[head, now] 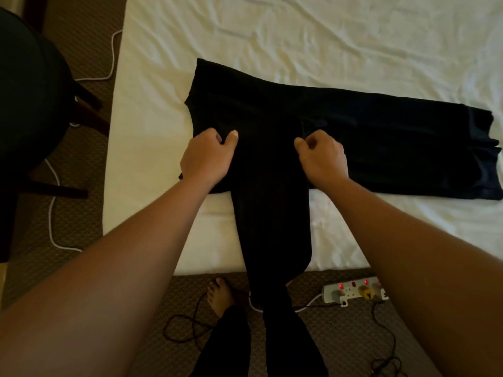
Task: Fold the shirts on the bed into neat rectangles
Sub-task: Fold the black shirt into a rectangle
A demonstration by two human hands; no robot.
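Both hands are down on the black shirt, which lies near the front-left corner of the bed, its long body running off toward the bed's right side and parallel to the front edge. One long sleeve crosses that axis at a right angle, trailing toward the person and hanging over the front edge to the floor. The left hand has its fingers curled, thumb and forefinger pinching a bit of cloth at the shirt's left end. The right hand is curled too, fingertips nipping the fabric just right of the sleeve's root. So the sleeve sits squarely between the two hands, about equally near to each. The coming fold likely turns on that: lift the dangling sleeve away from the person and lay it along the body's long line. A power strip glows on the carpet below.
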